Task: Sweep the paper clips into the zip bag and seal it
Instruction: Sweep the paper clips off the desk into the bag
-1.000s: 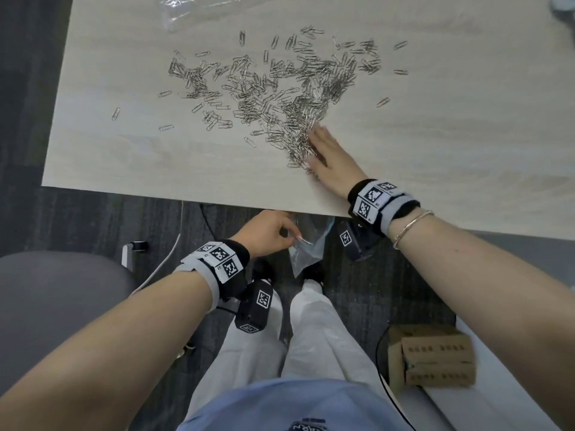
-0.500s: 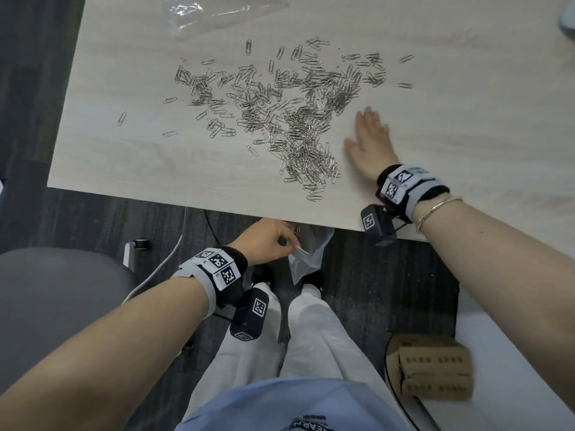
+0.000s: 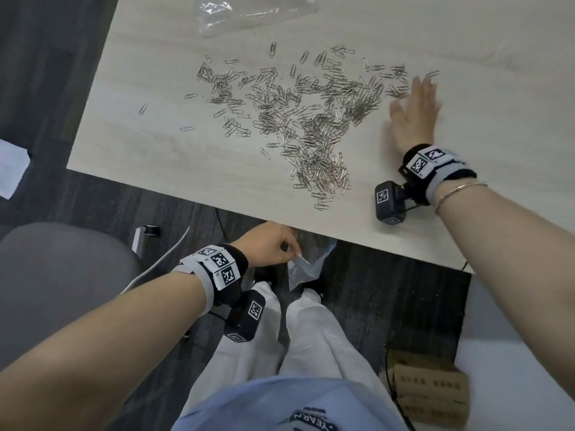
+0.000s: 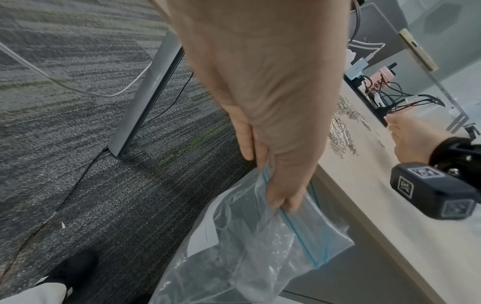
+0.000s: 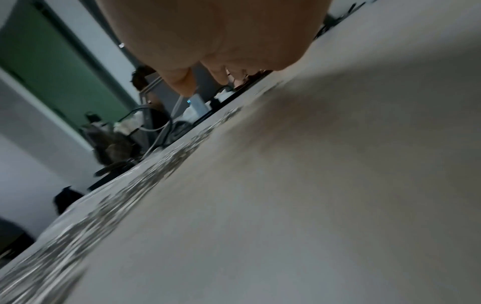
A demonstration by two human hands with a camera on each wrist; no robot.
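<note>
Farther out now, right hand (image 3: 412, 116) flat (left hand (image 3: 270, 245) pinches zip bag (image 4: 263, 242)).

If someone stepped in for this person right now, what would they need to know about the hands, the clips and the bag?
Left hand: pinches the zip bag by its open rim, below the table edge.
Right hand: open, flat, at the right end of the paper clips.
Done: a trail of clips lies near the edge above the bag; some seem to be inside it already.
Left: sweep nearly all the clips in, then seal.
Another clear bag lies at the table's far side.
</note>
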